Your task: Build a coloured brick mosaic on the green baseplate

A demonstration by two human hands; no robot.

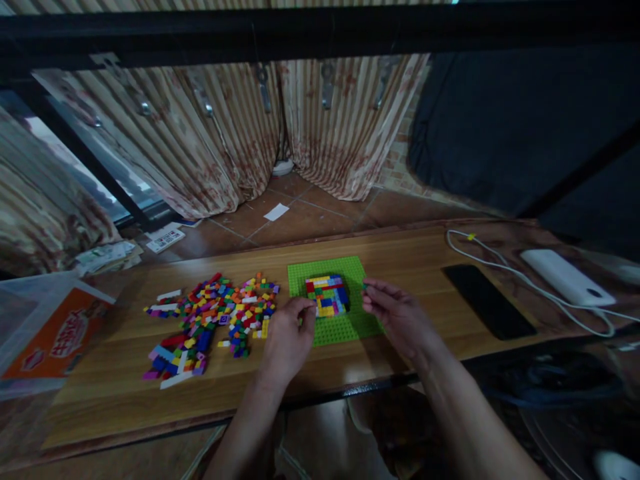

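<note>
A green studded baseplate (pixel 330 332) lies on the wooden table, carrying a low block of bricks (pixel 327 297) in red, yellow, blue, white and other colours. My left hand (pixel 290 337) is at the left side of this build, thumb and forefinger pinched beside its near left corner; what they hold, if anything, is too small to make out. Over the plate's right edge, my right hand (pixel 397 313) pinches a small dark green brick (pixel 365 285) between its fingertips, apart from the build.
Loose bricks (pixel 200 313) of many colours are spread left of the baseplate. A black phone (pixel 487 300), a white power bank (pixel 567 275) and a looped white cable (pixel 505 263) lie on the right. A clear plastic bin (pixel 40 287) with an orange label stands at the far left.
</note>
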